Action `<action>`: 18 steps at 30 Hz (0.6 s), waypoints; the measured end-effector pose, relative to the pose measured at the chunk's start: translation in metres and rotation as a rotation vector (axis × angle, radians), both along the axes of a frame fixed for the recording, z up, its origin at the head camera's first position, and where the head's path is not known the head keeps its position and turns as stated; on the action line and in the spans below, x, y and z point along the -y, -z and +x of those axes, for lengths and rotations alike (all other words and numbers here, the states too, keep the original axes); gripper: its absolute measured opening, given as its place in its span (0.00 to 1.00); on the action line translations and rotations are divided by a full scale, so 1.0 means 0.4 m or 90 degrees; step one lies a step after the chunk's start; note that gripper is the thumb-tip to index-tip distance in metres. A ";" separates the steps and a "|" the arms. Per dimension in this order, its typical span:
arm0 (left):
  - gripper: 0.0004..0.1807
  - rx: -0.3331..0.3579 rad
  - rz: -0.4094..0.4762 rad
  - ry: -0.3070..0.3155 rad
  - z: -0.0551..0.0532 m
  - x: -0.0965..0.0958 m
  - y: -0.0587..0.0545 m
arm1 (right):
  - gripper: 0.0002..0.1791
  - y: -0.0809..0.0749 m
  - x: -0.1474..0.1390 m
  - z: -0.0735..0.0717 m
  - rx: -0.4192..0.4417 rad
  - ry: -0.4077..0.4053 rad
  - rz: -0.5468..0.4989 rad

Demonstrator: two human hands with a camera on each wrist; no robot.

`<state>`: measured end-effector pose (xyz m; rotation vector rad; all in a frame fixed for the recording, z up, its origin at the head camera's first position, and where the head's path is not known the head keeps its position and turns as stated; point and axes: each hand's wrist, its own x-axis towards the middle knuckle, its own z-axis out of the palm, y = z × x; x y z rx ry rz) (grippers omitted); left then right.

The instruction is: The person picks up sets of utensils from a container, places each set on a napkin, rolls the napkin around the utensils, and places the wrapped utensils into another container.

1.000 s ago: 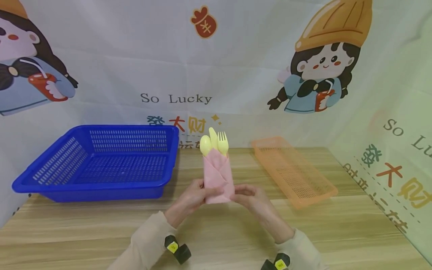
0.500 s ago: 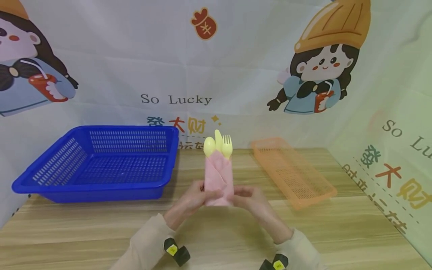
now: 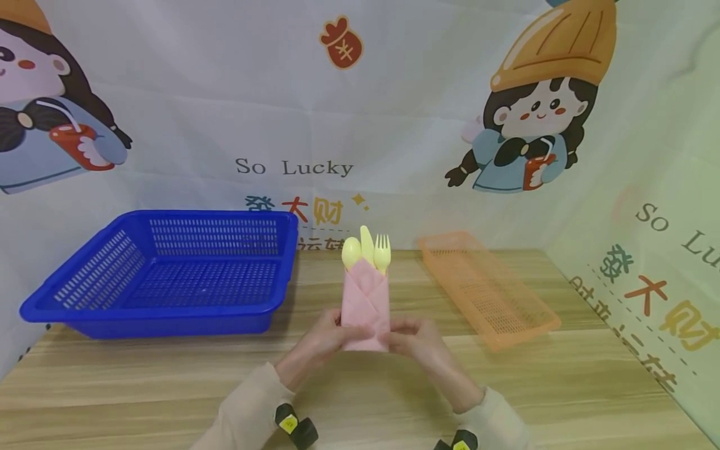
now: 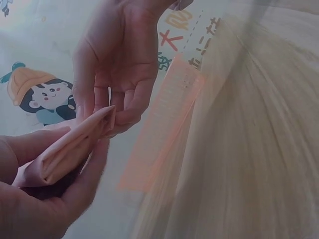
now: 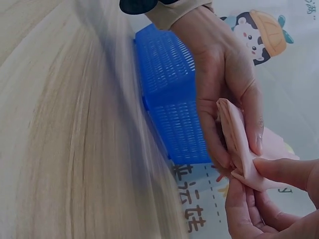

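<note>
A pink folded napkin (image 3: 364, 306) stands upright between both hands, wrapped as a pouch. Out of its top stick a pale yellow spoon (image 3: 351, 252), a knife (image 3: 367, 244) and a fork (image 3: 382, 253). My left hand (image 3: 319, 340) grips the lower left side, thumb across the front and fingers behind. On the lower right edge, my right hand (image 3: 419, 342) pinches the napkin between thumb and fingers. Both wrist views show the folded layers of the napkin's bottom end (image 4: 65, 157). The handles are hidden inside the napkin.
A blue plastic basket (image 3: 169, 315) stands on the wooden table (image 3: 140, 381) at the left. At the right lies a shallow orange basket (image 3: 489, 306). A printed cloth (image 3: 394, 125) hangs behind the table and along its right side.
Both hands have lowered the napkin with its cutlery slightly and shifted it a little to the right. It now stands straighter, where before it leaned left.
</note>
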<state>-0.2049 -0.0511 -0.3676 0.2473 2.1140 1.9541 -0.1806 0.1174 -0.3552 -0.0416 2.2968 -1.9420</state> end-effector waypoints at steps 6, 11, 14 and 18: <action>0.17 0.009 -0.007 -0.023 0.001 -0.003 0.001 | 0.16 0.005 -0.001 0.002 -0.006 -0.006 0.000; 0.17 0.003 -0.026 -0.027 0.001 -0.003 0.000 | 0.18 0.005 -0.003 0.003 -0.017 -0.023 0.014; 0.17 0.001 -0.037 -0.022 0.002 -0.002 0.000 | 0.18 0.003 -0.003 0.004 -0.016 -0.027 0.017; 0.17 0.004 -0.028 -0.006 0.006 0.000 0.004 | 0.17 0.004 -0.004 0.006 -0.016 -0.029 0.028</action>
